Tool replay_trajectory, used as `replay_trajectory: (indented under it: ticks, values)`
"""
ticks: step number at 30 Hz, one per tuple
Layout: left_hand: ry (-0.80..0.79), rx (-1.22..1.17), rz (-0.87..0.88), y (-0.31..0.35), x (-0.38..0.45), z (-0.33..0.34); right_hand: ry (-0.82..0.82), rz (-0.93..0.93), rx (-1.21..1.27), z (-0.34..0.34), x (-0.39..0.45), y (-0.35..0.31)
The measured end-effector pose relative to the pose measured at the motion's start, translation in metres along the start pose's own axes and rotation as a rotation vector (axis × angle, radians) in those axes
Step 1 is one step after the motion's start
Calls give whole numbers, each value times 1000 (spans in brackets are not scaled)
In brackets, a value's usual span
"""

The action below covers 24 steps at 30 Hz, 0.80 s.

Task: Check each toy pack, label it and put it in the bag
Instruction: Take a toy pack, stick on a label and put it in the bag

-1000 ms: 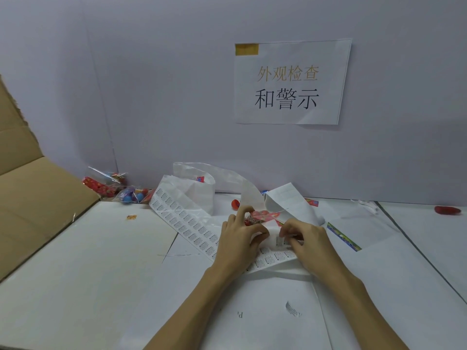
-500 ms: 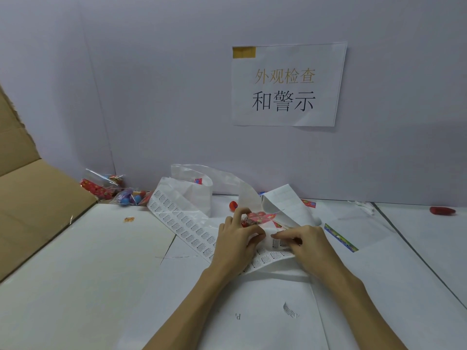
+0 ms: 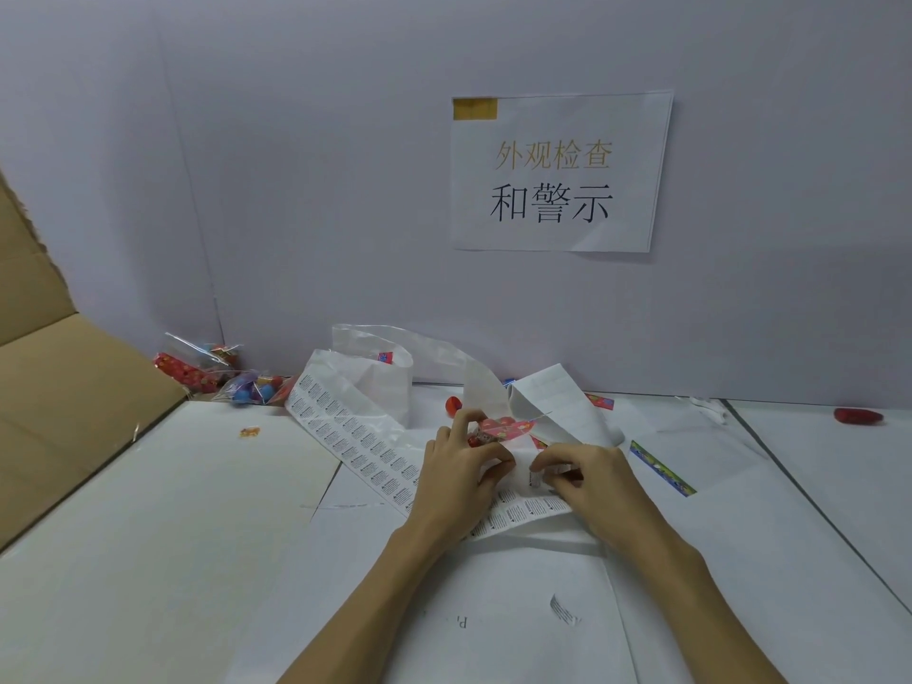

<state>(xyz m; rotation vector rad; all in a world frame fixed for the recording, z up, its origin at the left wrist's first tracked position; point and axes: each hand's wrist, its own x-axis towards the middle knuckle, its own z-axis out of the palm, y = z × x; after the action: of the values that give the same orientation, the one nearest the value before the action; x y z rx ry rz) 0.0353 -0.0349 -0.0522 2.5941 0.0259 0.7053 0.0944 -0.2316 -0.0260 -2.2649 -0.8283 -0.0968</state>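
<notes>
The small red-printed clear plastic toy pack (image 3: 501,429) sits near the middle of the white bench (image 3: 163,510), towards its back edge, held in the left hand (image 3: 456,473), whose fingers curl round the pack's left end with one fingertip lifted over the top. It looks light, thin and crinkly, probably slippery film over small hard pieces, so it is best held by the flat sealed edge, not squeezed at the middle. The right hand (image 3: 587,478) pinches a small white printed label (image 3: 535,478) between thumb and forefinger just beside the pack; the label seems flimsy and likely to curl or stick to skin. Under both hands lies the long white sheet of printed labels (image 3: 355,436), running towards the back left, with the crumpled white plastic bag (image 3: 375,377) behind it. More clear packs of coloured toys (image 3: 237,382) lie at the back left by the brown cardboard box (image 3: 54,387). Much of the held pack is hidden by fingers, its contents cannot be made out, and the bag's mouth is unclear.
</notes>
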Motion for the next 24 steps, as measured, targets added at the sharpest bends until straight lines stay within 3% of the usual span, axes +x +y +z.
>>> replay_trajectory:
  ticks: [6,11,17,21,24]
  values:
    - [27,-28,4,1,1,1,-13,-82,-69,5,5,-4]
    - [52,-99,1,-1,1,-5,110,-66,152,-2,2,-5]
    - [441,-706,-191,11,14,-32,254,135,724,0,3,-17]
    - [404,-1040,-324,7,8,-46,240,213,988,3,2,-28]
    - [275,-1124,-310,12,4,-46,284,153,1029,3,0,-37]
